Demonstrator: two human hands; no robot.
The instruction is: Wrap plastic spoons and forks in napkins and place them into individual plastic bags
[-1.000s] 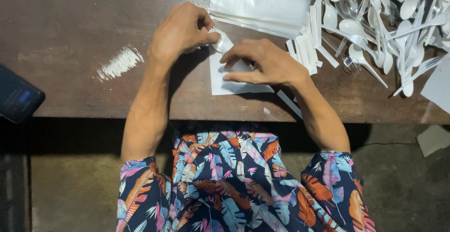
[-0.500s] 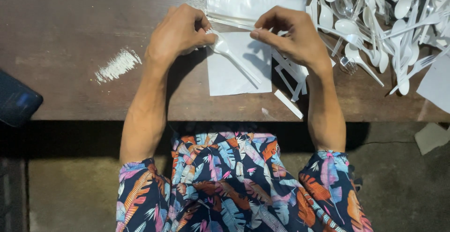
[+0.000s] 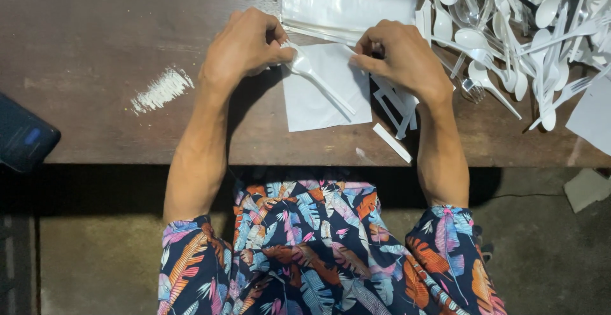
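Observation:
My left hand (image 3: 245, 46) pinches the bowl end of a white plastic spoon (image 3: 318, 81) that lies slanted across a white paper napkin (image 3: 328, 89) on the brown wooden table (image 3: 102, 41). At the napkin's upper right corner, my right hand (image 3: 401, 57) has its fingers closed; what they grip is hidden. Several small white paper packets (image 3: 394, 102) lie under and beside my right wrist.
A heap of white and clear plastic spoons and forks (image 3: 522, 28) fills the right back. Clear plastic bags (image 3: 344, 3) lie behind the napkin. A dark phone (image 3: 22, 140) sits at the left edge, near a white smear (image 3: 162, 89). One loose packet (image 3: 391, 142) lies near the front edge.
My right hand lifted off the napkin and moved back to its upper right corner. The spoon now lies across the napkin, held by my left hand.

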